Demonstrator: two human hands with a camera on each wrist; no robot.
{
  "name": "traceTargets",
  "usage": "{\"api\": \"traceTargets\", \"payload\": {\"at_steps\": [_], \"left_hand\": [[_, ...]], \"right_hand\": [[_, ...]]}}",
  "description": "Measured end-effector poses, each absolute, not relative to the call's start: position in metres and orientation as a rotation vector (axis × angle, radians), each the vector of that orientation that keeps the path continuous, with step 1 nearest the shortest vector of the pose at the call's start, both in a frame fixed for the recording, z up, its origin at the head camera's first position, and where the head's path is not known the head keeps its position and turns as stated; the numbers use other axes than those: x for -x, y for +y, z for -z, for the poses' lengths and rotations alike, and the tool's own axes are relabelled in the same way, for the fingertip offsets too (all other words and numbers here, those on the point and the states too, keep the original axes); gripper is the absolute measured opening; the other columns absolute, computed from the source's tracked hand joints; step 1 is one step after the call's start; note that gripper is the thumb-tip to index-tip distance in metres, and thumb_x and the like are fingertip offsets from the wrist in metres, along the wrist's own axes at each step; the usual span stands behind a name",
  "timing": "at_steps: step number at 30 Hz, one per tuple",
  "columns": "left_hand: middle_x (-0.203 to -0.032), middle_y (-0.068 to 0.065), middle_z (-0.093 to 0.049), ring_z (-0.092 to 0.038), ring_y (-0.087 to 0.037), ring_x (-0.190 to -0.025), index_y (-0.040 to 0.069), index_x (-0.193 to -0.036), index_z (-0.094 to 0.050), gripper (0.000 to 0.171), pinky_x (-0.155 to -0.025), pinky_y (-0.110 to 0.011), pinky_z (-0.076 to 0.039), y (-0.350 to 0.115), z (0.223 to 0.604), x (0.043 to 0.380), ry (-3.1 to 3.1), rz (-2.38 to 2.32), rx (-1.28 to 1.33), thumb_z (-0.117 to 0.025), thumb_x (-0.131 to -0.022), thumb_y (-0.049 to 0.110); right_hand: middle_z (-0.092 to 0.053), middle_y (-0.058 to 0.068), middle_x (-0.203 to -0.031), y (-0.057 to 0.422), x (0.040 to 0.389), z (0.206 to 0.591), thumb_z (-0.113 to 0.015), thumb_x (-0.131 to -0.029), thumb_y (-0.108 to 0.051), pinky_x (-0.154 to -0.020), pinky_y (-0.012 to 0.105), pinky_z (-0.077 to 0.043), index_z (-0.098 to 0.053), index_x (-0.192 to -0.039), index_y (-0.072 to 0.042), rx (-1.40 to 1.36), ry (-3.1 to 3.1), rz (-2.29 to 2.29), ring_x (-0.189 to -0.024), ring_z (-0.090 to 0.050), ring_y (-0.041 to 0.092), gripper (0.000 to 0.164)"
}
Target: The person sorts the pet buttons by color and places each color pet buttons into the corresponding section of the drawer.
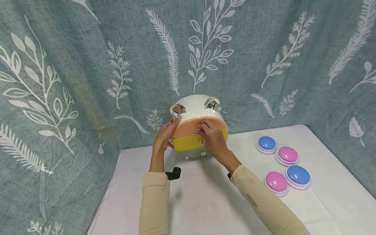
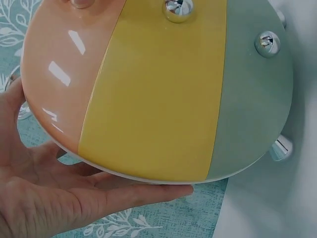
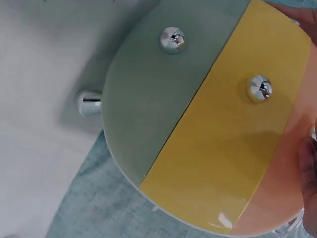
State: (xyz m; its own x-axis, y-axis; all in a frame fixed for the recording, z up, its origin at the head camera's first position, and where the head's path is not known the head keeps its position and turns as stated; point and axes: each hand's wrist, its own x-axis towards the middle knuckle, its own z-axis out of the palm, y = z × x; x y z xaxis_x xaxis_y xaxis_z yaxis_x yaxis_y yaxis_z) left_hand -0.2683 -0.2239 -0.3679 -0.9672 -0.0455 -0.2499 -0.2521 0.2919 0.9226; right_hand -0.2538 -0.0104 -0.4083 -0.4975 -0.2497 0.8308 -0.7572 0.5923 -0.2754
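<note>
A rounded white drawer box (image 1: 192, 104) stands at the back of the table, with an orange top drawer (image 1: 186, 128), a yellow middle drawer (image 1: 185, 143) and a green bottom drawer (image 2: 252, 104). All three drawer fronts sit flush. My left hand (image 1: 164, 134) lies along the box's left side, one long finger straight along the edge and the thumb up near a silver ear (image 1: 177, 110). With thumb and fingers, my right hand (image 1: 213, 138) pinches the top drawer's knob (image 3: 313, 131), which is mostly covered. The yellow drawer's silver knob (image 3: 260, 88) is uncovered.
To the right on the white table (image 1: 194, 202) lie two round buttons with blue tops (image 1: 298, 174) and two with pink tops (image 1: 276, 181). Behind the box hangs a leaf-patterned curtain (image 1: 141, 65). Short silver feet (image 3: 89, 103) hold up the box.
</note>
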Motion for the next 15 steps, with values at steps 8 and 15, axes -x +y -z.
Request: {"api": "traceTargets", "payload": {"at_steps": [8,15], "left_hand": [[-0.178,0.002,-0.014,-0.037,-0.044,-0.153,0.022,-0.168,-0.025,0.088,-0.089,-0.071,-0.057,-0.225,0.378,0.267,2.391,-1.780,0.116,-0.053,-0.099,0.069],[-0.176,-0.012,-0.020,-0.067,-0.034,-0.121,0.031,-0.168,-0.011,0.103,-0.065,-0.045,-0.064,-0.229,0.382,0.262,2.409,-1.740,0.078,-0.075,-0.091,0.055]], "right_hand": [[-0.073,0.013,-0.102,-0.008,0.254,0.415,-0.081,-0.090,-0.011,-0.079,0.033,-0.062,-0.078,-0.100,0.001,-0.757,-2.036,-0.899,-0.096,-0.071,0.025,0.016],[-0.068,0.017,-0.113,-0.008,0.242,0.428,-0.080,-0.090,-0.001,-0.082,0.034,-0.063,-0.064,-0.125,0.004,-0.715,-2.095,-1.040,-0.095,-0.072,0.026,0.039]]}}
